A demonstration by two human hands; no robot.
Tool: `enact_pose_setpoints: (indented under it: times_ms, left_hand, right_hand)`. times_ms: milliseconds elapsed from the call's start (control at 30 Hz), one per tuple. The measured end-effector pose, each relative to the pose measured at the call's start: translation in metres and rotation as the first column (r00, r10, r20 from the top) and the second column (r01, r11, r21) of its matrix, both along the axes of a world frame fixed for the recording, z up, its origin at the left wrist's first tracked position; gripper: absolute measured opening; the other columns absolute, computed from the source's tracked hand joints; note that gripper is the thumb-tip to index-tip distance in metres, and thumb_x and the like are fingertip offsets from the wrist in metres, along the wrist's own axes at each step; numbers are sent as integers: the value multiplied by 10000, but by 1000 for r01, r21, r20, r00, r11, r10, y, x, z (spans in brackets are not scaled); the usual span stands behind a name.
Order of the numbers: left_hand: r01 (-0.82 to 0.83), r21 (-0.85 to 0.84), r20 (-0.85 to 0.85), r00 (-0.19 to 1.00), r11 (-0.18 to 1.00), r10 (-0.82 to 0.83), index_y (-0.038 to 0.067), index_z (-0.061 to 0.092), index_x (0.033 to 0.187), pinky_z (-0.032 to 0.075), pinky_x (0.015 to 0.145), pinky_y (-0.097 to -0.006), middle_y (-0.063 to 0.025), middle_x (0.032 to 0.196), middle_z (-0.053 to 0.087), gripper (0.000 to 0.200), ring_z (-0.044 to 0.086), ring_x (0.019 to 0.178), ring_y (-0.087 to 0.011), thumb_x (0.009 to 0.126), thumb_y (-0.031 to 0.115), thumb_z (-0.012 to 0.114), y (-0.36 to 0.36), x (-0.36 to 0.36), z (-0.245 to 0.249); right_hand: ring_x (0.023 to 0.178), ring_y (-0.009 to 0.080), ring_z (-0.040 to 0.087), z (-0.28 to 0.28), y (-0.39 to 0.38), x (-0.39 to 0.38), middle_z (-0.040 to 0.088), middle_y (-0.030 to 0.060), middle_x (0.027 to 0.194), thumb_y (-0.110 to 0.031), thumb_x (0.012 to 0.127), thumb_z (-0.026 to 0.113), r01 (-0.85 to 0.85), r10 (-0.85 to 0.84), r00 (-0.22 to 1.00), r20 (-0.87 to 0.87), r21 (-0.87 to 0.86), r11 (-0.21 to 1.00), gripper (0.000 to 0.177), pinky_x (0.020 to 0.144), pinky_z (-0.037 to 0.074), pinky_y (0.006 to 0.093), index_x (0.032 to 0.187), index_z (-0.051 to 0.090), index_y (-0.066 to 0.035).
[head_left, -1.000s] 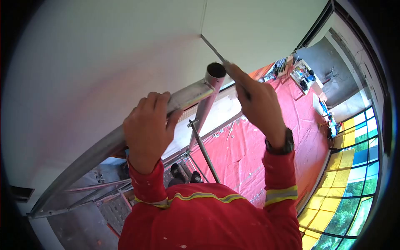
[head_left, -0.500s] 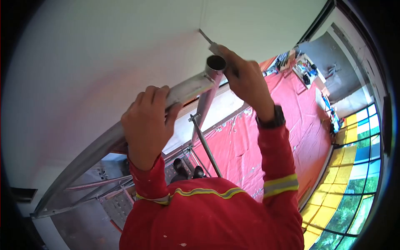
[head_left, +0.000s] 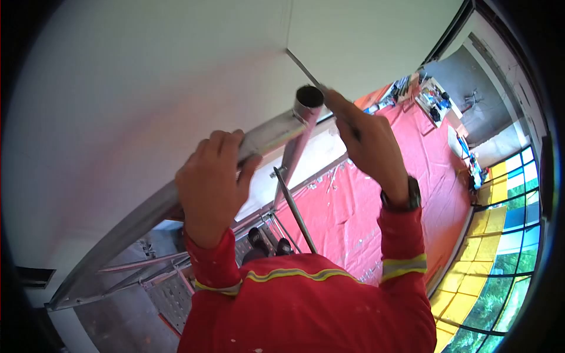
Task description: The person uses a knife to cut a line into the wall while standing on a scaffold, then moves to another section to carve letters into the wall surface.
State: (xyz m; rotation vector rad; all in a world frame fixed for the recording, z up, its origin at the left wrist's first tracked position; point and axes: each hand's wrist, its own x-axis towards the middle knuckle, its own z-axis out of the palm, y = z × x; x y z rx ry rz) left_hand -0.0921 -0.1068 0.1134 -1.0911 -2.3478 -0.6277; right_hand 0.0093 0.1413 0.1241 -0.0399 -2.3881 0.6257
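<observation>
My left hand [head_left: 212,182] is wrapped over the grey metal scaffold rail [head_left: 268,134], close to its open round tube end [head_left: 309,96]. Beyond that tube end, my right hand [head_left: 372,138] is closed around the handle of a narrow-bladed hand saw [head_left: 304,66]. Its handle is mostly hidden by my fingers. The blade slants up to the pale ceiling board [head_left: 206,53], and its far end meets the board where a thin straight line [head_left: 290,23] runs on from it.
Below, my feet [head_left: 259,240] stand on a perforated scaffold platform [head_left: 168,300]. A diagonal brace [head_left: 294,209] crosses beside me. Red sheeting [head_left: 353,217] covers the floor, with a cluttered table [head_left: 434,100] at its far side. Yellow-covered windows [head_left: 471,259] line the right.
My right hand has drawn back from the ceiling, down and to the right, and more of the blade shows. My left hand keeps its hold on the rail.
</observation>
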Motion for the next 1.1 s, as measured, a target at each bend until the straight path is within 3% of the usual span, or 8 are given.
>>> enact_pose_setpoints:
  times_ms: [200,367,433,467,567,700,867,1100]
  left_hand:
    - [-4,-9,-2,1000,1000,4,102,658,1116,550,690,-410,-50,985,647,376,671,878,-259,825,307,780,0,3,0]
    - [-24,6,-12,1000,1000,24,108,673,1126,542,714,-427,-69,1007,669,363,682,880,-303,826,287,771,3,0,3]
    - [-18,-8,12,1000,1000,18,108,674,1126,541,724,-428,-72,1006,669,363,681,886,-307,825,286,770,1,4,-1]
    - [-12,-7,28,1000,1000,12,107,674,1125,541,729,-430,-73,1006,669,363,681,889,-310,824,287,770,1,3,-1]
    - [-5,7,46,999,1000,4,106,673,1123,538,730,-431,-75,1002,666,367,677,894,-317,820,287,771,1,6,1]
    - [2,16,5,1000,1000,-2,105,673,1120,535,710,-434,-75,998,666,368,677,894,-316,816,287,772,0,2,-1]
    - [-7,8,17,1000,1000,7,101,665,1110,537,686,-420,-62,979,647,362,668,868,-282,830,308,766,1,5,-2]
    - [2,1,19,1000,1000,-2,99,675,1115,531,687,-433,-58,983,668,352,683,866,-290,837,295,766,1,3,-1]
  right_hand:
    - [606,384,641,7,2,-10,608,221,685,-8,930,593,61,-63,991,122,22,998,470,576,492,438,1390,595,-105]
    - [618,402,634,-11,2,8,610,212,676,-30,945,556,-22,23,997,-78,11,1000,420,564,460,488,1356,589,-112]
    - [635,406,643,-11,5,-18,617,214,686,-22,939,549,10,-10,1000,3,17,1000,447,573,466,498,1375,574,-120]
    - [580,334,635,-4,6,-27,617,233,740,-10,956,579,9,-10,999,37,10,1000,444,573,477,397,1398,570,-53]
    - [641,406,653,0,0,-8,623,217,689,-21,931,557,22,-22,998,64,2,1000,466,573,476,493,1384,575,-126]
    - [652,400,665,-17,4,3,646,232,748,-14,930,567,-39,40,996,-78,15,999,485,577,499,456,1402,575,-123]
    - [633,420,634,-2,0,-5,640,229,738,-42,936,566,8,-7,998,62,-22,1000,457,582,470,491,1388,565,-109]
    - [650,443,626,-10,0,-11,623,246,708,-33,933,555,28,-26,999,26,-68,997,420,600,474,497,1345,604,-96]
